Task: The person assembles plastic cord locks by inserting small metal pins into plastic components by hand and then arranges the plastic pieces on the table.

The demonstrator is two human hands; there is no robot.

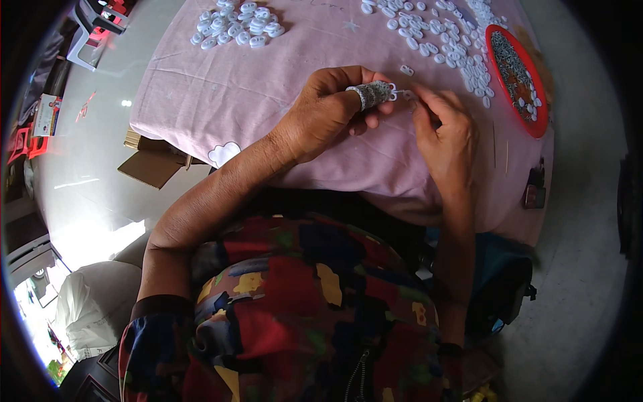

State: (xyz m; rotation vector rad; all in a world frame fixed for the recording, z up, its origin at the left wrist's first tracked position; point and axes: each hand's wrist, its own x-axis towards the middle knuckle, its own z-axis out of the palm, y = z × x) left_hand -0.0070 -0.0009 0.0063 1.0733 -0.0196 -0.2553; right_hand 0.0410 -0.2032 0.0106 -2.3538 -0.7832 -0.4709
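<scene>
My left hand [328, 110] is closed above the pink cloth, pinching a small white oval plastic piece with holes [393, 92] between thumb and fingers. A speckled grey-white sleeve [372, 95] appears to cover the thumb of that hand. Close beside it, my right hand [445, 124] has thumb and forefinger drawn together at a tiny pale part [408, 96], too small to make out; something thin seems to link it to the white piece. One loose white oval piece [406, 70] lies on the cloth just beyond the fingers.
Matching white pieces form a pile [234, 25] at far left and a wider scatter [442, 37] at far right. A red oval tray [495, 60] holds small grey metal parts and several white pieces. A small dark object [534, 194] and thin sticks [507, 157] lie at right.
</scene>
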